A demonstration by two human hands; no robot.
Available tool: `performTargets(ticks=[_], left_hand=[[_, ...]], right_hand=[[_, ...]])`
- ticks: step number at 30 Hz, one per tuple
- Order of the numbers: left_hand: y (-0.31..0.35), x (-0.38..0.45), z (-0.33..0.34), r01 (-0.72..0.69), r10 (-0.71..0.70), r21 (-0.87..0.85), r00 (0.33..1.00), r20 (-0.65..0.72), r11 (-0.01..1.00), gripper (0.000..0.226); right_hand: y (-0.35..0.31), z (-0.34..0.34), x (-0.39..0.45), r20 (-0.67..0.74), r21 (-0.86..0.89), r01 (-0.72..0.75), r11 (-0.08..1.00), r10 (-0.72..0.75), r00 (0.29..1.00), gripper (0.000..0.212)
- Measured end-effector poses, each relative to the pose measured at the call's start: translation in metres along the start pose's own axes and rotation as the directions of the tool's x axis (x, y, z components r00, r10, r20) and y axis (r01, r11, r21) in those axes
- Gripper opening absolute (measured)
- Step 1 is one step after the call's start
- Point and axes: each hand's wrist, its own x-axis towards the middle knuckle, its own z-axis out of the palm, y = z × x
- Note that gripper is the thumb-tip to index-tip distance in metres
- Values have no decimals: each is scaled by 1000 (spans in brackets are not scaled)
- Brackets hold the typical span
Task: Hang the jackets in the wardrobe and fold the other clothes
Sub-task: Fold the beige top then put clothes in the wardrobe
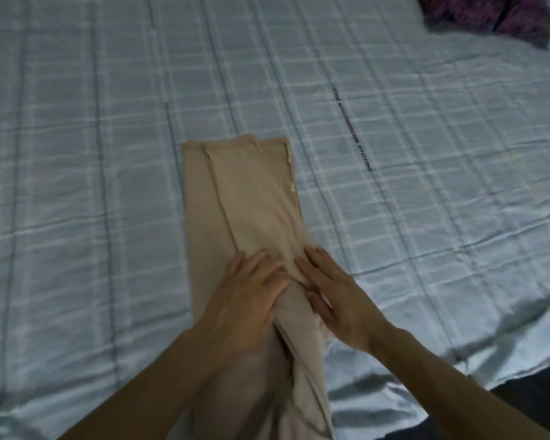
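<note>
Beige trousers lie long on the bed, stretching straight away from the person. Both hands press flat on the near part, fingers straight: left hand, right hand. Far end lies ahead.

Beige trousers: thin woven cloth, matt, smooth across the flat panels, softly creased toward 6 o'clock; stitched seams standing out as fine ridges; a small pale tab on the edge toward 3 o'clock, material too small to tell. Bedspread: pale blue quilted cloth with a satin-like sheen, lighter woven stripes forming a check, puckered along the stitch lines, glossiest and most rumpled at the 5 o'clock edge; a dark printed or woven strip of lettering at 1 o'clock, unreadable. Patterned garment at 1 o'clock: dark purple and pink cloth, matt, blurred, weave not discernible.
</note>
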Motion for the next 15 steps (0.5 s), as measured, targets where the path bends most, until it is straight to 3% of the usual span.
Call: performTargets(ticks=[3,7,11,14,15], left_hand=[[25,-30,7,-71,73,-33,995,72,997,74],[54,-38,16,-167,171,43,978,-119,985,40],[61,-26,22,-263,292,139,918,-270,955,15],[50,-32,23,-271,305,148,902,-306,951,12],[47,-37,22,-264,295,139,906,-303,954,15]], right_hand=[[3,7,-37,-44,97,-51,994,55,998,60],[-5,21,-57,-108,295,-258,920,301,948,68],[-8,32,-53,-97,494,-314,811,411,907,39],[-8,31,-49,-87,515,-338,787,441,893,6],[-7,29,-49,-76,520,-337,785,436,897,7]])
